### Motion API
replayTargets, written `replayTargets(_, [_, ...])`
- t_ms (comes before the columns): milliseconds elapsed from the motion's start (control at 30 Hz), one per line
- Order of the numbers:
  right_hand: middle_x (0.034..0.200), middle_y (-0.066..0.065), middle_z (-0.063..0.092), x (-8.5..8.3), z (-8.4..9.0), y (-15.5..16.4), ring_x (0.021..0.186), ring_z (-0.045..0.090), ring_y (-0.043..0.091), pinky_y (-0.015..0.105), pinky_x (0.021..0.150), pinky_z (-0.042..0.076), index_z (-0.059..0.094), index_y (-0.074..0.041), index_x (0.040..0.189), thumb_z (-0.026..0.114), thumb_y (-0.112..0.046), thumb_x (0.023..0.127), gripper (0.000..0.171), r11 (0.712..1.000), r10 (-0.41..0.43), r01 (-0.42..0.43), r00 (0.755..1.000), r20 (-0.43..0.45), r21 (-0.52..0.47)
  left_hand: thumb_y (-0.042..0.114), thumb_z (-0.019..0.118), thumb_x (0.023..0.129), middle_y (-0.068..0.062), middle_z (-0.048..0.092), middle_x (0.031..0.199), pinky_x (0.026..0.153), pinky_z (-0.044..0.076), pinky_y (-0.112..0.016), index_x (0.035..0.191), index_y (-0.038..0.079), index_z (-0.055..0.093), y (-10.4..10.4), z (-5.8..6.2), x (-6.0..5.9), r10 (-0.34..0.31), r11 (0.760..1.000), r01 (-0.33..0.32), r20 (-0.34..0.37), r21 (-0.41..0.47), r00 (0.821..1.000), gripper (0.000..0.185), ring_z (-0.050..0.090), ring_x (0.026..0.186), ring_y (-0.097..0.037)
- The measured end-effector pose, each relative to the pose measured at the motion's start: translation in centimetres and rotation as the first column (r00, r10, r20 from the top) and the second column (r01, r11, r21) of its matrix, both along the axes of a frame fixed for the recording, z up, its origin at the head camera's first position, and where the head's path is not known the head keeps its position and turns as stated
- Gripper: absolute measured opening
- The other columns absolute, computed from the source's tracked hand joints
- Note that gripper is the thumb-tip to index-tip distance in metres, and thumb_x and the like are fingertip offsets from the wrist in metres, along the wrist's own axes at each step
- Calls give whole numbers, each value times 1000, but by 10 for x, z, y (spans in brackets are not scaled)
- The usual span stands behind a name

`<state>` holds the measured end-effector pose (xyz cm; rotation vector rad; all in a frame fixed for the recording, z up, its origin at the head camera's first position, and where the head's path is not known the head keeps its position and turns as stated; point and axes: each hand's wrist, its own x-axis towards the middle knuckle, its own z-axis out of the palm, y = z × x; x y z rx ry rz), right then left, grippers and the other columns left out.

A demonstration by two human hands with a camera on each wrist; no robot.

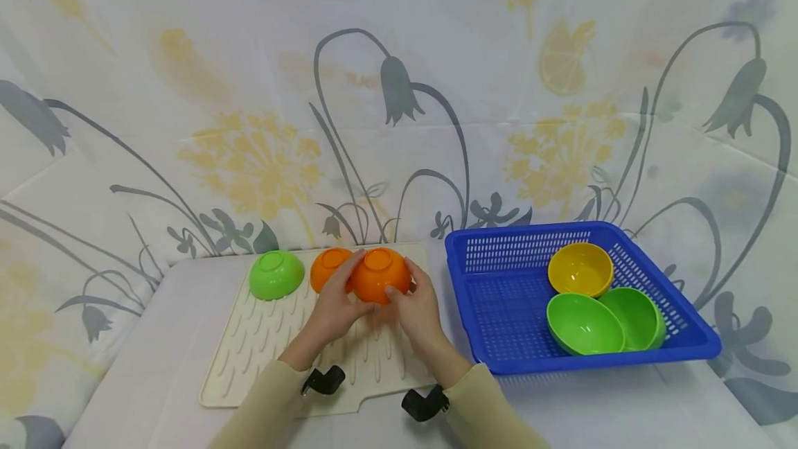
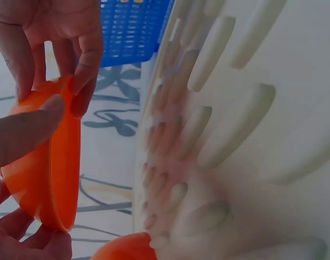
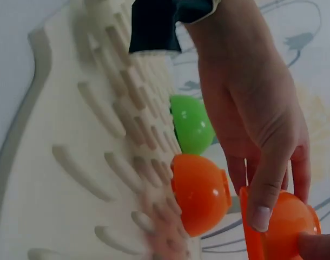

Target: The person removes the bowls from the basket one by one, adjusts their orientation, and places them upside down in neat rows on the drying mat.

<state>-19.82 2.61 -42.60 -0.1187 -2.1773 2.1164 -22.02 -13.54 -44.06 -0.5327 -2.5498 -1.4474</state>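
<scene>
An upside-down orange bowl (image 1: 382,277) is held above the right back part of a cream drying mat (image 1: 249,359). My left hand (image 1: 337,307) grips its left side, thumb along the near wall. On the opposite side my right hand (image 1: 419,307) grips the same bowl. In the left wrist view the held bowl (image 2: 46,157) shows its rim facing the ridged mat, with a gap between them. A second orange bowl (image 3: 200,195) rests inverted on the mat just left of it, partly hidden by my left hand in the head view.
A green bowl (image 1: 277,274) sits inverted at the mat's back left corner. To the right stands a blue plastic basket (image 1: 499,366); inside are a yellow bowl (image 1: 580,270) and two green bowls (image 1: 586,324), one leaning on the other. Behind everything hangs a flower-printed cloth (image 1: 399,158).
</scene>
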Motion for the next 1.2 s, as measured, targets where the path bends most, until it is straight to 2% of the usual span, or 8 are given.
replayTargets(100, [151,21,39,-6,-3,-1,139,37,41,53,112,32,43,0,148,61,8,92,59,1000,-25,25,1000,-16,7,1,83,79,-14,41,152,108,40,-45,151,8,40,4,-2,-8,-11,998,8,51,59,999,85,43,136,-33])
replayTargets(233, [154,19,37,-13,-11,-4,143,33,37,52,116,25,40,-1,150,59,6,93,60,998,-52,53,998,-17,28,4,83,80,-12,43,152,111,37,-45,150,8,42,10,-6,-18,2,993,-14,108,118,994,81,43,137,-31])
replayTargets(400, [155,18,37,-24,-16,-7,145,30,34,50,117,24,41,-2,150,59,6,94,59,994,-107,108,994,-9,30,5,84,79,-11,48,148,113,35,-47,147,8,46,18,-9,-28,54,991,-64,87,117,995,78,45,134,-31])
replayTargets(567, [153,19,41,-35,-20,-6,144,32,34,49,117,25,44,2,147,60,7,94,56,985,-170,171,985,-15,21,6,85,77,-17,50,145,113,33,-51,144,5,48,30,-12,-36,121,987,-126,58,103,991,77,45,133,-36])
replayTargets(767, [148,22,46,-42,-27,-4,140,38,36,50,116,27,51,4,141,62,8,91,52,973,-210,212,977,-36,92,5,86,75,-17,52,142,113,34,-50,143,4,49,36,-24,-44,154,977,-168,111,131,982,78,48,130,-35])
replayTargets(900, [144,25,49,-46,-32,-2,137,41,38,51,115,29,52,7,139,64,8,89,51,968,-208,211,977,-37,136,1,84,76,-18,51,142,112,35,-49,141,1,50,39,-29,-47,168,972,-188,138,143,976,74,48,130,-35])
replayTargets(1200, [147,21,47,-55,-41,3,139,41,34,46,113,34,50,3,143,64,7,91,54,983,-183,182,982,38,18,0,78,82,-17,54,140,113,35,-46,133,0,55,42,-28,-54,177,960,-208,170,189,969,56,48,131,-32])
